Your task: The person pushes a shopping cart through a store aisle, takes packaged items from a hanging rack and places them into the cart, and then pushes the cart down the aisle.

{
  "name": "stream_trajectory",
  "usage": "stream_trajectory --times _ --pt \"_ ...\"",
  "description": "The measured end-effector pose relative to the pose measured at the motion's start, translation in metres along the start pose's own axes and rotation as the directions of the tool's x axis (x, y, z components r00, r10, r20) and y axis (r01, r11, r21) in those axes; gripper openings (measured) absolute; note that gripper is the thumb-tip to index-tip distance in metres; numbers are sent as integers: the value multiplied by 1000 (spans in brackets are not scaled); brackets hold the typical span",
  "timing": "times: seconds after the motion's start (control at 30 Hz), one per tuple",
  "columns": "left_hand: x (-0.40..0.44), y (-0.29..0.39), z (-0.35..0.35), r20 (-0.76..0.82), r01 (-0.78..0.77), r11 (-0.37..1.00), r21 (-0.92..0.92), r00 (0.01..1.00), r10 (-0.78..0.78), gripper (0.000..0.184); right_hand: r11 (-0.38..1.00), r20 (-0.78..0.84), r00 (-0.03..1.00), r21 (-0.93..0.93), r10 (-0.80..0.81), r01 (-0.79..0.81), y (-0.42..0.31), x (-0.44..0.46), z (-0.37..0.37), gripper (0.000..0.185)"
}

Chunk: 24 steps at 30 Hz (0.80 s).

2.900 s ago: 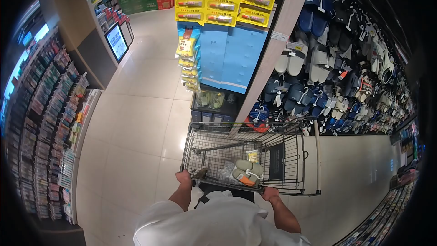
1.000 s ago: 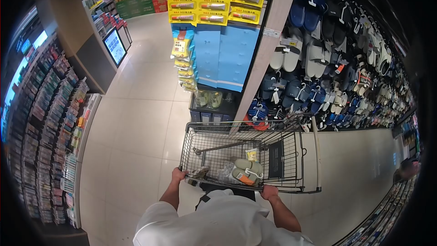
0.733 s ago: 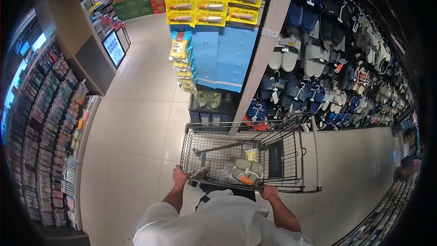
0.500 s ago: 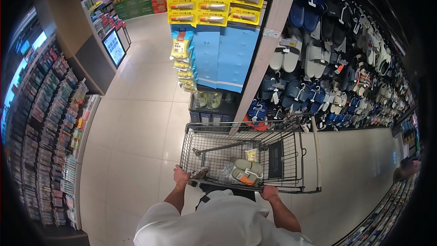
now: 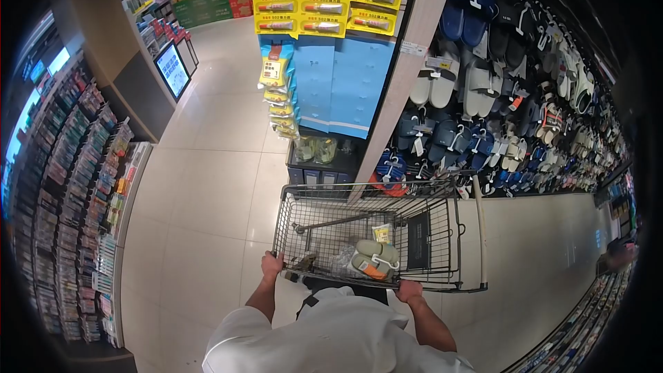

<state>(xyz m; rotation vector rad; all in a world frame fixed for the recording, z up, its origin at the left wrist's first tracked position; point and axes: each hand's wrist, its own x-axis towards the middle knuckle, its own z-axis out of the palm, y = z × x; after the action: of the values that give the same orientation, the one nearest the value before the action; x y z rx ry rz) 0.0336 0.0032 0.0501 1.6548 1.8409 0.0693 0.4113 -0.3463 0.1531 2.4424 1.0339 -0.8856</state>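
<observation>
A wire shopping cart [image 5: 293, 197] stands sideways in front of me. My left hand [image 5: 272, 264] grips its near rim at the left corner. Further right along the same rim, my right hand [image 5: 409, 292] is closed around the edge. Inside the basket lies a pair of olive-green slippers [image 5: 378, 252] with a white hanger and an orange label. A small yellow-and-white packet [image 5: 382, 233] rests just behind them. Clear plastic wrapping [image 5: 342, 261] sits to their left, beside a small dark item I cannot make out. The cart's handle bar [image 5: 479, 228] is at the right end.
Beyond the cart rises a display with yellow glue cards [image 5: 324, 7] and hanging packets [image 5: 275, 72]. Slippers [image 5: 452, 141] cover the rack at right. Shelves of small packaged goods [image 5: 76, 214] line the left. A tiled aisle [image 5: 207, 124] leads to stacked red and green boxes [image 5: 207, 3].
My left hand has shifted very slightly at the cart's corner. The cart, its contents and my right hand look unmoved.
</observation>
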Motion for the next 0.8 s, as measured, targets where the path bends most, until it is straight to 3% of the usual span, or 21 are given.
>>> stream_trajectory --times 0.2,0.3,0.4,0.8 --pt "13 -18 -5 -35 -56 973 -223 998 50 63 1000 -11 1000 -1 1 -1 -8 -8 -10 37" --pt "11 -25 -10 104 33 900 -434 994 14 66 1000 -5 1000 1 -11 11 -11 -10 -13 37" --pt "15 -29 -8 247 185 730 -658 969 -23 65 999 -38 999 28 -29 30 -10 -9 -10 37" --pt "30 -35 -17 387 263 723 -639 922 7 63 1000 -41 999 7 -22 22 -18 -12 -8 34"
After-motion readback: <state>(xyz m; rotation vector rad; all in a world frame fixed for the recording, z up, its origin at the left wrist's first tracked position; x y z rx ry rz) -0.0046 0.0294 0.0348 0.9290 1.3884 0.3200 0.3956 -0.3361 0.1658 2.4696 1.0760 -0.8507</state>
